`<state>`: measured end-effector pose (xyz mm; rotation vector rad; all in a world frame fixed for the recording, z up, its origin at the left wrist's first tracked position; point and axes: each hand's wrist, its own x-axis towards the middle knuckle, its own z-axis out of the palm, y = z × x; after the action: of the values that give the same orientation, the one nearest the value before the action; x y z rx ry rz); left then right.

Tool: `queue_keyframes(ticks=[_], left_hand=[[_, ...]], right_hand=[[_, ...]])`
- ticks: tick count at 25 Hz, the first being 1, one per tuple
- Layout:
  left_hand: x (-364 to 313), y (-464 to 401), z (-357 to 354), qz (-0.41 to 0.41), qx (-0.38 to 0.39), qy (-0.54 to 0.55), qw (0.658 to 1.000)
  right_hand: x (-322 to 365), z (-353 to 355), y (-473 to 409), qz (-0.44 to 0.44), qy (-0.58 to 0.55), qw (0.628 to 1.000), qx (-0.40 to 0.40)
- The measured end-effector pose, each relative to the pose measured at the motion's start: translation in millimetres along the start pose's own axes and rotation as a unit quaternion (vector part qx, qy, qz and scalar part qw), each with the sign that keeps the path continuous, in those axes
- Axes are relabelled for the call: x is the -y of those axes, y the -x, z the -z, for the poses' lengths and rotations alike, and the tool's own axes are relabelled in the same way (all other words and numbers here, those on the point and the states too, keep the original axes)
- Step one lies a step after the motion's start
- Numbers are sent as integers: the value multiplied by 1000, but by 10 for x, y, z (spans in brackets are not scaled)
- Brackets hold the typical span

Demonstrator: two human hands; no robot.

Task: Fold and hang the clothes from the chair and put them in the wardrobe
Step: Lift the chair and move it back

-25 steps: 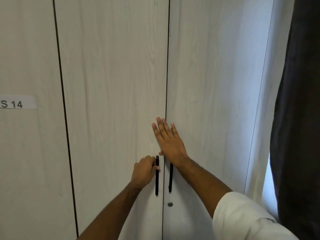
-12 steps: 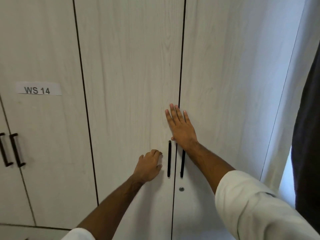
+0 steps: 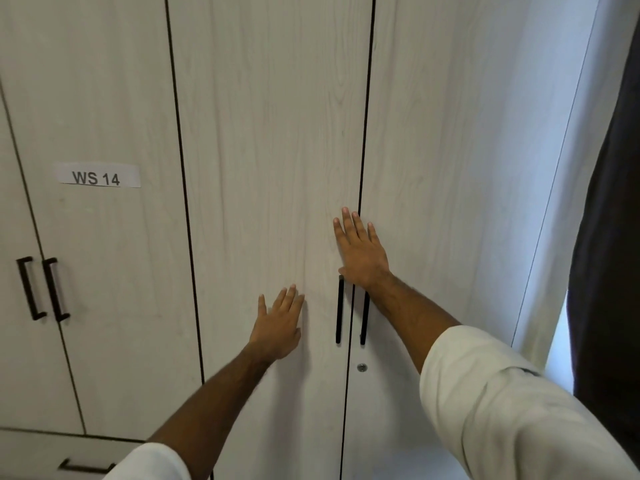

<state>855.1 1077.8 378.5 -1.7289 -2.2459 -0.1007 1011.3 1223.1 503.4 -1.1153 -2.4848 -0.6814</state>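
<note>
The wardrobe (image 3: 270,133) stands upright ahead, doors closed, black handles (image 3: 340,310) running vertically. Left hand (image 3: 277,323) and right hand (image 3: 362,251) lie flat against it, each grip wide, holding nothing.

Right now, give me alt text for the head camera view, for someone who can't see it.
Two bare hands press flat on closed pale wood wardrobe doors: the left hand beside the black handles, the right hand across the door seam above them. A "WS 14" label sits on the door to the left; a dark curtain hangs at right.
</note>
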Motion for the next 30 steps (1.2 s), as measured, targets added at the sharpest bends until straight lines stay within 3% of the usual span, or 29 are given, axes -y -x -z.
queue_keyframes(ticks=[5, 7, 9, 14, 18, 22, 30], left_hand=[[310, 330, 46, 18, -131, -62, 989], [495, 566, 47, 26, -151, -66, 986], [702, 904, 31, 38, -144, -67, 987], [1397, 2358, -384, 111, -81, -77, 988], [2111, 4052, -783, 221, 10, -59, 974], [2767, 5795, -845, 336, 98, -48, 936], [3287, 8103, -981, 503, 151, -2, 851]], right_hand=[[427, -75, 405, 47, -81, 992, -86], [826, -215, 681, 92, -111, 983, -115], [1300, -304, 920, 124, -131, 979, -90], [2753, -359, 1583, 218, -176, 960, -19], [4110, -373, 2319, 307, -217, 926, 32], [5489, -157, 3059, 394, -249, 881, 86], [7556, 308, 4161, 543, -240, 794, 131]])
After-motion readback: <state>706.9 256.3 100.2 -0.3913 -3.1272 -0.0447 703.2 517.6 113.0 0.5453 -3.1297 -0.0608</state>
